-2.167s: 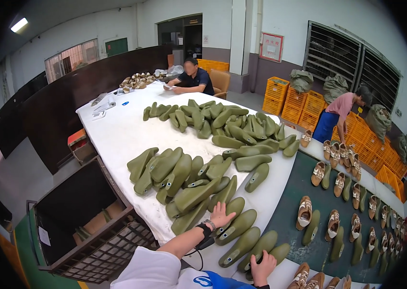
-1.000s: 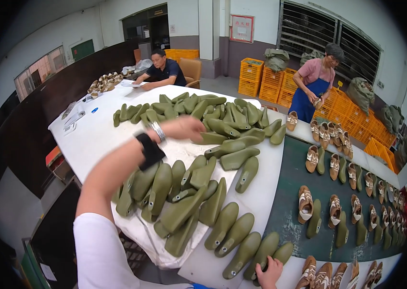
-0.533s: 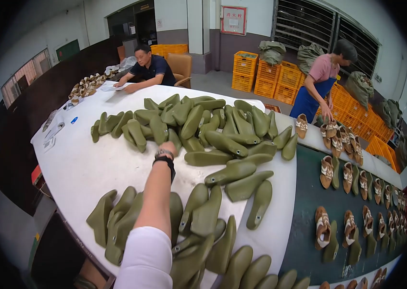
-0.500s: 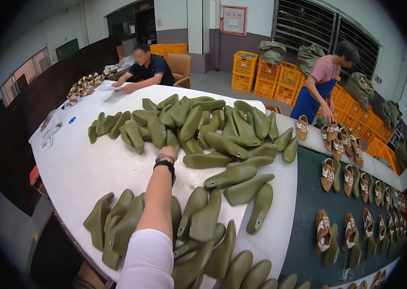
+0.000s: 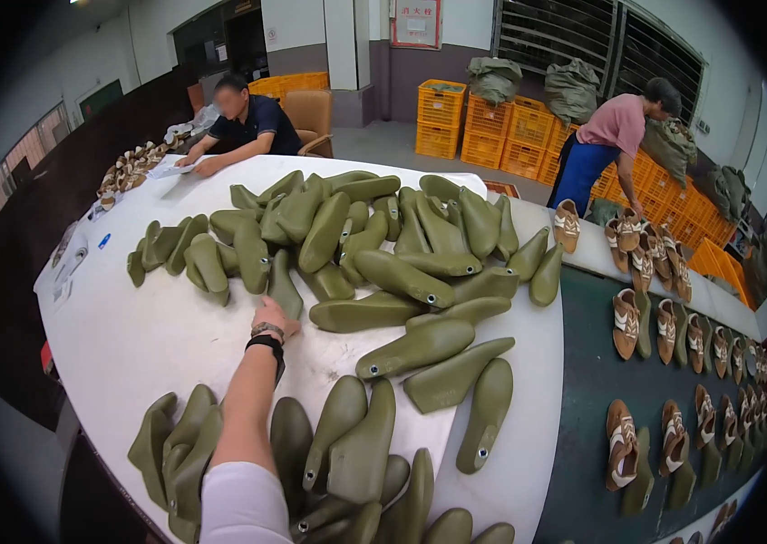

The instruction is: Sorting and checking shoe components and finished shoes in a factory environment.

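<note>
Left hand (image 5: 276, 319) reached among smooth olive-green plastic shoe lasts (image 5: 367, 313) on white table (image 5: 143, 340); grip hidden, cannot tell. Right hand unseen.

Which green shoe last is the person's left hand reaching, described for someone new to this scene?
On the white table, follow the outstretched left hand with its black wristband. The shoe last just beyond its fingertips stands narrow, at the near edge of the far heap, left of a long one lying flat.

One head-worn fisheye view looks down and forward from above the near edge of the white table (image 5: 130, 344). The lower frame is close; the far end and room recede toward the top. Straight edges bow at the rim.
</note>
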Demonstrator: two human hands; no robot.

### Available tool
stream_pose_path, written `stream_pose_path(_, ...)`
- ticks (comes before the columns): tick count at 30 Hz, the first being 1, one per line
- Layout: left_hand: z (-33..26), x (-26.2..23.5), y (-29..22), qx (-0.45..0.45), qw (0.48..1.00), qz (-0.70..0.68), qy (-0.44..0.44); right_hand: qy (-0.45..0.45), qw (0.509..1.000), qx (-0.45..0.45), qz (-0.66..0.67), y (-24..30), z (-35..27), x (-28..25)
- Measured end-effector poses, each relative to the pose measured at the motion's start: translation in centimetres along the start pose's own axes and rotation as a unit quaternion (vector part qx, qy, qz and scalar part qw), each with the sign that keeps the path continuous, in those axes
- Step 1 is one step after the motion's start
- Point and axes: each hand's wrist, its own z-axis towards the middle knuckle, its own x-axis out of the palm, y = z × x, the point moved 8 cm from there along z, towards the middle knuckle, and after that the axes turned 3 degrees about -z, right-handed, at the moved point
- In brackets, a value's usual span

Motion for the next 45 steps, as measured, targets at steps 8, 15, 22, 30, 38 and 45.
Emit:
stream_pose_path(8, -25.2, -8.4, -0.5, -0.031, 0.720, -0.556, 0.415, -0.061, 0.998, -0.018, 0.020, 0.5, 1.7, -1.2)
stream_pose_path(15, -45.5, -6.4, -3.5, -0.025, 0.588, -0.568, 0.576, -0.114, 0.992, -0.038, 0.023, 0.0, 1.5, -0.6)
stream_pose_path(22, -51.6, 5.5, -16.3, 0.006, 0.567, -0.536, 0.626, -0.122, 0.991, -0.040, 0.044, 0.1, 0.8, -0.7)
stream_pose_path(30, -49.5, 9.8, -19.0, 0.159, 0.712, -0.445, 0.519, -0.139, 0.989, -0.047, 0.016, -0.7, 0.4, 0.6)
stream_pose_path(38, -11.9, -4.0, -14.6, 0.294, 0.927, -0.229, 0.037, -0.063, 0.997, -0.035, 0.017, 1.2, 1.6, -0.4)
stream_pose_path(45, 2.2, -1.1, -8.3, 0.139, 0.978, -0.146, -0.057, -0.022, 1.000, -0.008, 0.013, 0.8, 1.6, -0.1)
